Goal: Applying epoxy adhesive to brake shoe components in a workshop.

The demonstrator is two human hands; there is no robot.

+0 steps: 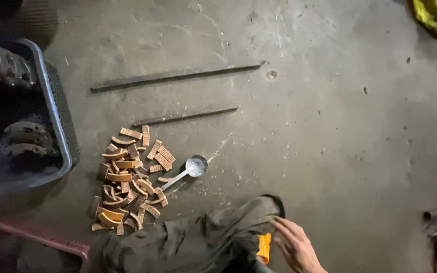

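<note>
Right hand (294,245) hangs open with fingers spread, holding nothing, just beside the orange sandal (264,247) (left hand's out of view). Curved brake lining pieces (127,179) sit piled well left by the metal ladle (188,171), so I'd reach across slowly.

The right hand (295,246) is coming into view from the bottom edge, reaching up and to the left. Its back is facing the camera and its fingers (285,225) are lying slightly spread and nearly straight, gripping nothing. The fingertips are pointing toward the person's own bent leg (203,237), which is lying across the lower middle in dark olive trousers. The left hand is not showing anywhere.
</note>
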